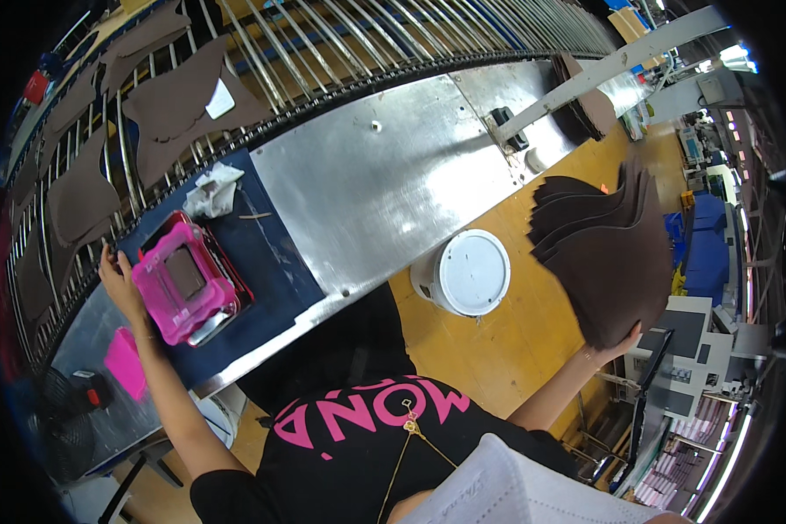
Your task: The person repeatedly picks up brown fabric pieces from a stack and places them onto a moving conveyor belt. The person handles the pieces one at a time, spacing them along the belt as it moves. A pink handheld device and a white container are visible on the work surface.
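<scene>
The right hand (622, 341) holds stacked dark brown pieces (611, 258)

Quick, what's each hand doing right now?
Left hand: open, fingers apart, beside the pink tray; no held thing visible.
Right hand: closed, holding a stack of brown sheets.

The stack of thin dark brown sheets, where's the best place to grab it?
Probably its lower edge, coming from below, where the person's bare right hand holds the stack of thin dark brown sheets: the layers look gathered there, while their upper-left edges fan apart.
</scene>
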A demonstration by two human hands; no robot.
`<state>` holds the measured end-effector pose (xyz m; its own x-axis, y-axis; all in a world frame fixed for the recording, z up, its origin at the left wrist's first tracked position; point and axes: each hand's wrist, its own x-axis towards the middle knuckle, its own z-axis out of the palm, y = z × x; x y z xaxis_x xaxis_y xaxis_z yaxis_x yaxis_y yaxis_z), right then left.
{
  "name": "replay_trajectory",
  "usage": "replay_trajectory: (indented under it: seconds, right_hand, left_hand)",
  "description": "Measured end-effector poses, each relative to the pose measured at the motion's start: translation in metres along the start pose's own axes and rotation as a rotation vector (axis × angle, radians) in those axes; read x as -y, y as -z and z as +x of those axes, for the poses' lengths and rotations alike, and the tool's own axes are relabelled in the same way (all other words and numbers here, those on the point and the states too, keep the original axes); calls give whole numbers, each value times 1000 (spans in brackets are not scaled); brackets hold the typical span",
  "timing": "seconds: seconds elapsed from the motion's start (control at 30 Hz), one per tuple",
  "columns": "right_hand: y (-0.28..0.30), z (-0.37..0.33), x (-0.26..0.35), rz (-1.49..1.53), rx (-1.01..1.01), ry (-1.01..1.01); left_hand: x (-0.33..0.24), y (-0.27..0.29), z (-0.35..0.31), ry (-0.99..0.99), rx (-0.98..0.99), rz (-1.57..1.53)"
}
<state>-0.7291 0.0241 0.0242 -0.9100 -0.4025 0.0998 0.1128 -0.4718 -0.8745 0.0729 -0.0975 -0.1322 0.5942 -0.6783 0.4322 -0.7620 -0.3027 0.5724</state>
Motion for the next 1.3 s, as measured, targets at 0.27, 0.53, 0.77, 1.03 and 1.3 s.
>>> replay_trajectory:
  seconds: [0.27,0.53,0.77,1.03,1.3]
  right_hand:
    - [-45,-66,-69,77,348,-326]
    - [-200,14,-142,-567,949,-819]
    - [-361,51,-170,-778,1739,-777]
    - [-462,5,-261,-1373,1487,753]
    - [-419,-126,-270,-837,1598,1155]
  left_hand:
    - [7,-3,1,14,-6,-3]
    - [-6,0,-4,20,-28,47]
    - [-14,3,-7,40,-27,84]
    - [-24,6,-7,62,-35,54]
    - [-18,4,-9,54,-92,-63]
